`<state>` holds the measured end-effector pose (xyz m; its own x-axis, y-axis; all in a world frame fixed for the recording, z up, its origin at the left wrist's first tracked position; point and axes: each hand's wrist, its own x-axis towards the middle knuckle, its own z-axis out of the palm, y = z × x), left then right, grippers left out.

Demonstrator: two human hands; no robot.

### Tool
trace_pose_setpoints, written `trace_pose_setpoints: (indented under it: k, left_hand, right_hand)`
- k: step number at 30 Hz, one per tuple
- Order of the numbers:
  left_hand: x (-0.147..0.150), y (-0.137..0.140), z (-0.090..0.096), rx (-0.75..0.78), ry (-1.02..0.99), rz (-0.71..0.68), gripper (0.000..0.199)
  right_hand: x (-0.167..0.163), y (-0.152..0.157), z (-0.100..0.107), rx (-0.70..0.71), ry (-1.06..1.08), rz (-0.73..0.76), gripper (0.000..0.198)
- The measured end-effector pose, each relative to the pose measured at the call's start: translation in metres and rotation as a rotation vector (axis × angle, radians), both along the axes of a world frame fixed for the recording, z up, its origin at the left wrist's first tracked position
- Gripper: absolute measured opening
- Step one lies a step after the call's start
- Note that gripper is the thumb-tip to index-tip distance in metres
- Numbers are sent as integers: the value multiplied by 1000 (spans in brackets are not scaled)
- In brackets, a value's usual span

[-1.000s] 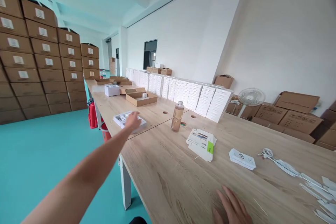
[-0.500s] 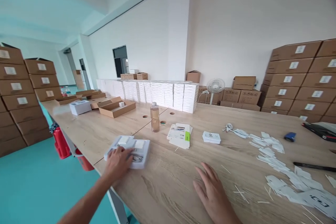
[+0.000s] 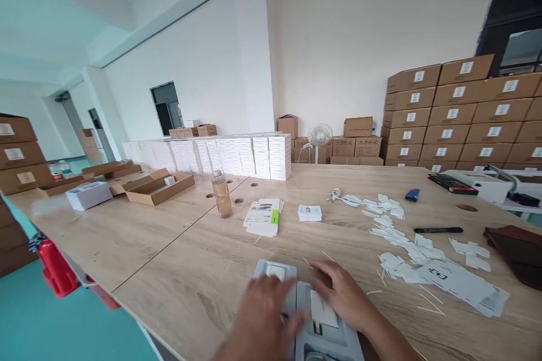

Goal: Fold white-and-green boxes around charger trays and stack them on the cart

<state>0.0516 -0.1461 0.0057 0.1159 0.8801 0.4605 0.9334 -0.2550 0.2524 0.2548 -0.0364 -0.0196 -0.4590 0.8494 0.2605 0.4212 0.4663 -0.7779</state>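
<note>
Two pale plastic trays lie side by side at the near table edge. The left tray (image 3: 288, 272) holds a white piece, mostly covered by my left hand (image 3: 266, 307), which is blurred by motion over it. In the right tray (image 3: 339, 343) are a flat white piece (image 3: 324, 309) and a coiled pale cable (image 3: 317, 356). My right hand (image 3: 345, 293) is closed around the right tray's far right edge, thumb on top and fingers beyond the rim.
Beyond the trays are a flattened printed carton (image 3: 262, 217), a bottle (image 3: 222, 194) and a stack of white cards (image 3: 310, 213). White paper pieces (image 3: 398, 237) and a black pen-like tool (image 3: 438, 230) lie right. White boxes (image 3: 237, 155) line the back; an open brown carton (image 3: 161, 189) sits left.
The trays have moved from the left to in front of me, along with my left hand. My right hand has gone from open above the table to the right tray. The view has turned right.
</note>
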Motion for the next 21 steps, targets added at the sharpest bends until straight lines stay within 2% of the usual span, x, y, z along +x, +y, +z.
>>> trace_pose_setpoints:
  k: [2,4,6,9,12,14,18,21]
  left_hand:
    - [-33,38,28,-82,-74,-20,42]
    - [-69,80,46,-134,-62,36,42]
    - [-98,115,49,-153,-42,59,54]
    - [-118,145,35,-189,13,19,58]
    - [-119,148,22,-178,77,-49,38]
    - [-119,143,23,-143,108,-80,28]
    - [-117,134,43,2,113,-43,34]
    - [-100,124,61,127,90,-30,39]
  right_hand:
    - [-1,0,3,-44,32,-5,41]
    - [-2,-1,6,-110,78,-18,40]
    - [-3,-1,8,-169,142,-23,41]
    - [-4,1,11,-183,219,-12,43]
    - [-4,1,12,-177,236,-15,43]
    - [-4,1,13,-190,242,-16,43]
    - [-4,1,13,-239,285,-3,46]
    - [-2,7,12,-304,404,-53,50]
